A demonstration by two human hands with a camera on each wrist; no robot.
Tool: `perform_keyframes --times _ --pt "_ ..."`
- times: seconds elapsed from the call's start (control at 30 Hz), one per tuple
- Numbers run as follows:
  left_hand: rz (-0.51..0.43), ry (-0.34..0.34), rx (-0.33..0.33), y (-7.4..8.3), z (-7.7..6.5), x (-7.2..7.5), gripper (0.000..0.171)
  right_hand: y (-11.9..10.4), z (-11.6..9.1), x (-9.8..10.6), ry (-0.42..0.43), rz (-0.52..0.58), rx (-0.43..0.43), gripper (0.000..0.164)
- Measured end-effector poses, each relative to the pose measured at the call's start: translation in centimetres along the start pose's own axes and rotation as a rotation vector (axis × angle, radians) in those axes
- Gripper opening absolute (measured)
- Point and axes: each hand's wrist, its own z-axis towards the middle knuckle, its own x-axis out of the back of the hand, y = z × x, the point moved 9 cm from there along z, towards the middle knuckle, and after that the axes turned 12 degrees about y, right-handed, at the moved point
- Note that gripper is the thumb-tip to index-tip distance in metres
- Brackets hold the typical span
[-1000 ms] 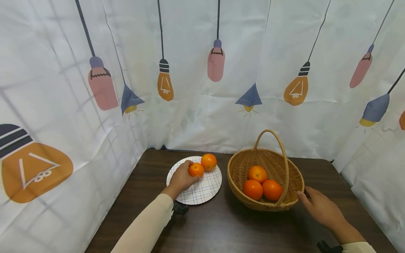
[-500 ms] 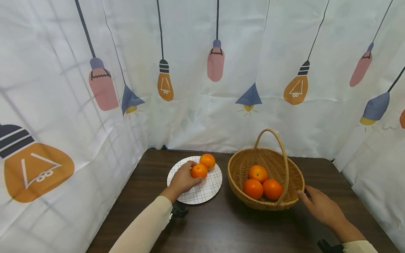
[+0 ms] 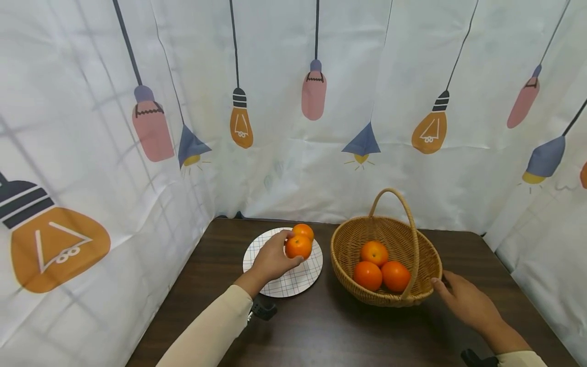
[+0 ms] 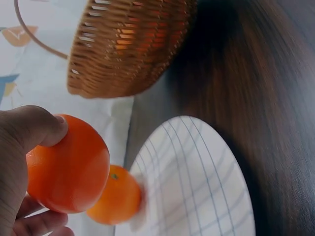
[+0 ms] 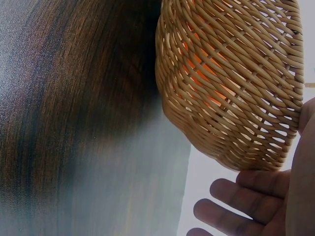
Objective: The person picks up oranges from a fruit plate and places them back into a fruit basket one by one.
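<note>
My left hand (image 3: 275,257) grips an orange (image 3: 298,247) between thumb and fingers, above a white plate (image 3: 254,252) with a blue grid pattern. Its glossy skin shows close up in the left wrist view. A second orange (image 4: 118,196) rests on the plate's far side, partly covered by the held one in the head view. To the right stands a wicker basket (image 3: 403,229) with a tall handle, holding three oranges (image 3: 368,276). At its right rim my right hand (image 3: 470,303) pinches the edge with thumb and forefinger; the other fingers (image 5: 226,216) extend free.
Plate and basket stand side by side near the back of a dark wood table (image 3: 312,331). A white curtain (image 3: 284,168) printed with lamps hangs behind the table and along both sides.
My left hand has raised the orange off the plate and moved it slightly right, now in front of the other orange. The right hand and basket have stayed in place.
</note>
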Motion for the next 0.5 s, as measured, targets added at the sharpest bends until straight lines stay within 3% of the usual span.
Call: perform_keyframes --times 0.5 --pt "-0.078 0.009 -0.077 4.5 0.4 0.6 0.066 0.1 0.0 -0.1 0.012 0.004 0.008 0.070"
